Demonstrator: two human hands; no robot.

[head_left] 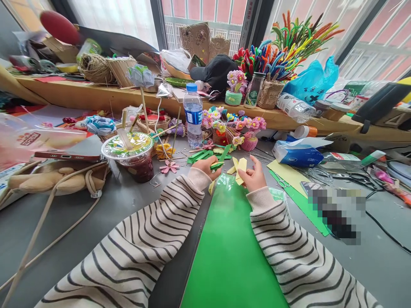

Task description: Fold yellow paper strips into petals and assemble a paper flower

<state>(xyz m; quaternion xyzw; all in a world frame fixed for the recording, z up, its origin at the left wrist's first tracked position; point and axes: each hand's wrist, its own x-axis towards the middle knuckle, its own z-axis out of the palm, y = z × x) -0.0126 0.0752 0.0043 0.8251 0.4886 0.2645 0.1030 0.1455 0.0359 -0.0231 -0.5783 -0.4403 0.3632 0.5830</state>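
My left hand [205, 167] is closed on a small green piece [217, 164], held over the far end of a green sheet [236, 252]. My right hand [254, 174] pinches a folded pale yellow paper piece [241, 170] between thumb and fingers. Another yellow piece [234, 164] lies just beside it, between the two hands. Several green strips [201, 156] lie beyond my left hand. What exactly the green piece is cannot be made out.
A lidded cup [136, 167] and a bag [54, 179] stand at left. A water bottle [193, 117] and paper flowers [221, 122] are behind the hands. To the right are a tissue pack [298, 152], scissors [282, 181] and a yellow sheet [289, 174].
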